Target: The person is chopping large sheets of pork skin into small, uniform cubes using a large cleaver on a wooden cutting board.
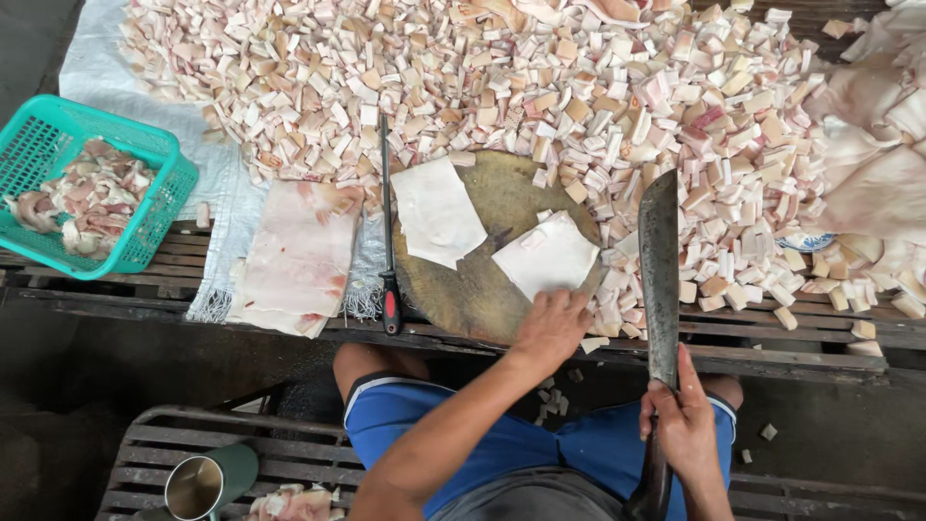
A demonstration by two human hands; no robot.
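At nine o'clock a green basket [145, 193] of scraps sits on the bench [791, 333]; centrally the left hand [552, 326] presses a white slab [546, 256] flat on the round board [477, 289], while at four o'clock the right hand [681, 425] grips a cleaver [660, 270].

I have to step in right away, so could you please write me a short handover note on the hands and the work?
Left hand presses a white slab on the round chopping board.
Right hand grips the cleaver, blade off the board.
Done: big heap of cubes.
Left: second slab on the board, another beside it.
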